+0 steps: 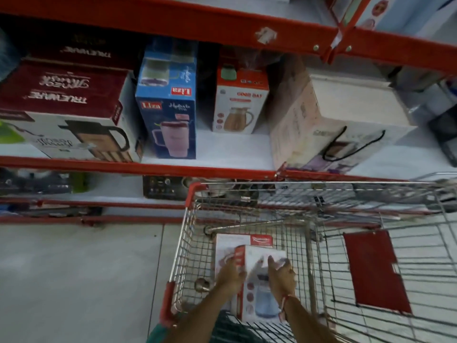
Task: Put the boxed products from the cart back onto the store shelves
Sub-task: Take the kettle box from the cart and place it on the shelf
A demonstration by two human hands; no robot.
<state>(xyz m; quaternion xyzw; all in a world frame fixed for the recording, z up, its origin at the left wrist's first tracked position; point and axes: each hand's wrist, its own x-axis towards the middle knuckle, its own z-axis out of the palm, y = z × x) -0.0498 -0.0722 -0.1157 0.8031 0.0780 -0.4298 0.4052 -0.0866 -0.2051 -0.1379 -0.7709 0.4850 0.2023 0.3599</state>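
We face red steel shelving [148, 167] stocked with glossy cardboard cartons. Below it stands our chrome wire-mesh cart [309, 233]. Inside, a white rectangular cardboard box with a blue jug picture [257, 293] sits clasped between our left hand [231, 274] and right hand [282, 274], fingers curled over its top edges.

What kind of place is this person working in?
Most likely a housewares aisle in a retail store: red metal shelves stocked with boxed jugs such as the Liza box, and a wire shopping cart holding a white product box.
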